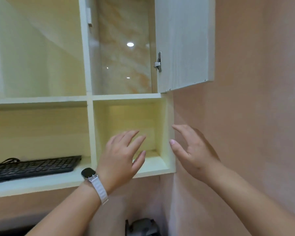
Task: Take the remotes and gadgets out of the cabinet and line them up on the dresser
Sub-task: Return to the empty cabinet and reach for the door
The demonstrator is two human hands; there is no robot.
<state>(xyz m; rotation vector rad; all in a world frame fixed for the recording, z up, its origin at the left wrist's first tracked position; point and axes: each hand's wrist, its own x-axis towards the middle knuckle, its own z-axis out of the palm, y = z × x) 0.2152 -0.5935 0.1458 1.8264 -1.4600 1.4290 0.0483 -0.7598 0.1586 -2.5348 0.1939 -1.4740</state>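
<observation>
Both hands empty, fingers spread: left hand [124,155] at cubby [129,126] mouth, right hand [194,150] at its 3 o'clock. No remotes visible; cubby looks bare. Check open cabinet [123,48] at 12, keyboard [32,166] shelf at 9.

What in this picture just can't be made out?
- Head view: the keyboard runs off the left edge, its cable blurred.
- A grey object is cut off by the bottom edge; no telling what it is.
- The left hand hides part of the open cubby floor.
- No dresser or remotes in view.
</observation>
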